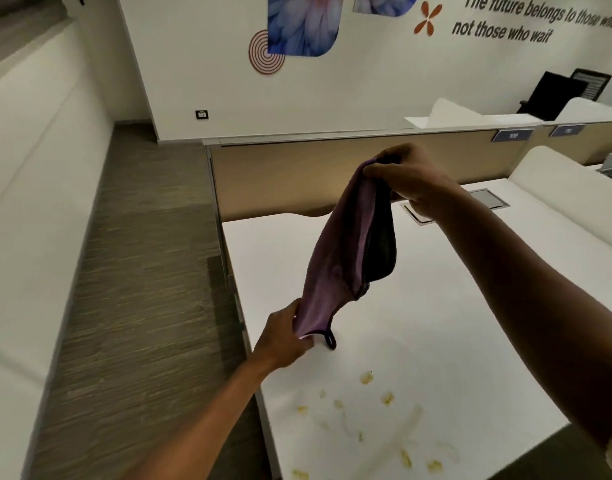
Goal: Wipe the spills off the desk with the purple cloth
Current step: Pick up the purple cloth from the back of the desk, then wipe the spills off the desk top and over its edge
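A purple cloth (339,258) hangs stretched in the air above the white desk (471,306). My right hand (408,181) pinches its upper end, raised over the back of the desk. My left hand (284,337) grips its lower corner near the desk's left edge, where a small dark loop dangles. Yellowish spills (367,377) and smears are scattered over the near part of the desk, below and in front of the cloth.
A beige partition panel (280,178) runs along the back of the desk. A grey cable hatch (488,199) is set into the desktop at the back right. Carpeted floor (142,271) lies to the left, beyond the desk's edge.
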`<action>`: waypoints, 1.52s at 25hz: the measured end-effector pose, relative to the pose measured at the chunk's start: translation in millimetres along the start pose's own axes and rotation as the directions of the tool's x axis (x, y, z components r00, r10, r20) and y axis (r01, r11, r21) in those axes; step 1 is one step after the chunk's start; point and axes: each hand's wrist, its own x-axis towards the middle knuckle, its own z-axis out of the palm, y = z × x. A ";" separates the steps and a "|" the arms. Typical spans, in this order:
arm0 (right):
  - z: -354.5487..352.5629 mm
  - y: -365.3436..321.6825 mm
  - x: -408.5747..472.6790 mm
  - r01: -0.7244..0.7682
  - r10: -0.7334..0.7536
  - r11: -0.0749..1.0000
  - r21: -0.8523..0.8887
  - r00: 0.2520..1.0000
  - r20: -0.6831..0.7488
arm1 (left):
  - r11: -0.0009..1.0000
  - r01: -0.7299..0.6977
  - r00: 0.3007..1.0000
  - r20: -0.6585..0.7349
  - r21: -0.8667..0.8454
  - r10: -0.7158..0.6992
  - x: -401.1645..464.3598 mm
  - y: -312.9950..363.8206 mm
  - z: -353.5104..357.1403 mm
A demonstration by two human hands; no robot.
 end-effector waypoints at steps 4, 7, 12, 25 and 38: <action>-42.4 18.4 -12.3 -0.102 0.103 0.994 -0.029 0.994 0.034 | 0.992 0.122 0.985 -0.123 0.031 -0.117 11.4 -14.6 -22.5; -82.7 49.3 -19.7 -0.203 0.203 0.979 -0.003 0.979 0.017 | 0.986 0.164 0.976 -0.149 0.029 -0.158 32.0 -13.3 -58.6; -120.1 117.3 -35.0 -0.304 0.297 0.947 -0.105 0.952 -0.072 | 0.962 0.161 0.944 -0.318 0.220 -0.085 86.9 17.1 -97.2; -56.9 311.2 -219.4 -0.533 0.535 0.807 -0.255 0.842 -0.068 | 0.841 0.206 0.977 -0.056 0.500 -0.206 29.2 -43.0 22.8; -45.6 328.1 -287.6 -0.150 0.555 0.601 -0.785 0.785 0.275 | 0.933 0.175 0.972 -0.209 0.313 -0.112 16.7 -53.6 56.1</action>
